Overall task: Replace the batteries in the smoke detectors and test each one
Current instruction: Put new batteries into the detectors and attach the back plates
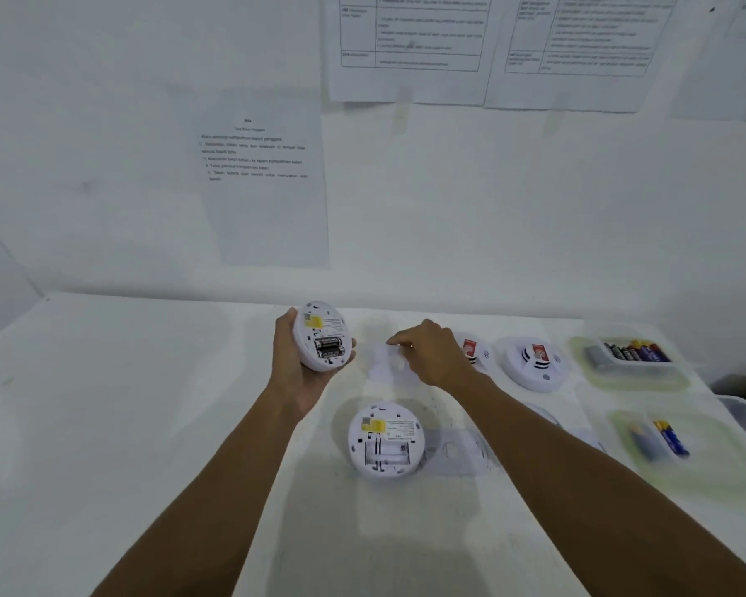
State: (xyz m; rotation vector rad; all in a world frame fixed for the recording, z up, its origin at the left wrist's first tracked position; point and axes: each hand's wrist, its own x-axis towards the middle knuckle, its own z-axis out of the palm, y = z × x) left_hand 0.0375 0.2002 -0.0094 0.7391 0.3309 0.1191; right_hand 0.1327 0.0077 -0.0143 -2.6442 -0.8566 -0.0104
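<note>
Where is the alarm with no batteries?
In the head view, the empty alarm lies on the table between both forearms, below the full alarm in the left hand.

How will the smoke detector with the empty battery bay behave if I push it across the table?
Probably slides rather than rolls: the smoke detector lies back-up as a broad disc on the table. Likely light, since its bay holds no batteries. Its smooth shell may slip.

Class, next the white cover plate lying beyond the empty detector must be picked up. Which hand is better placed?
Right. The right hand is beside the cover plate, fingertips at its edge; the left hand is occupied, gripping the detector with batteries fitted.
</note>
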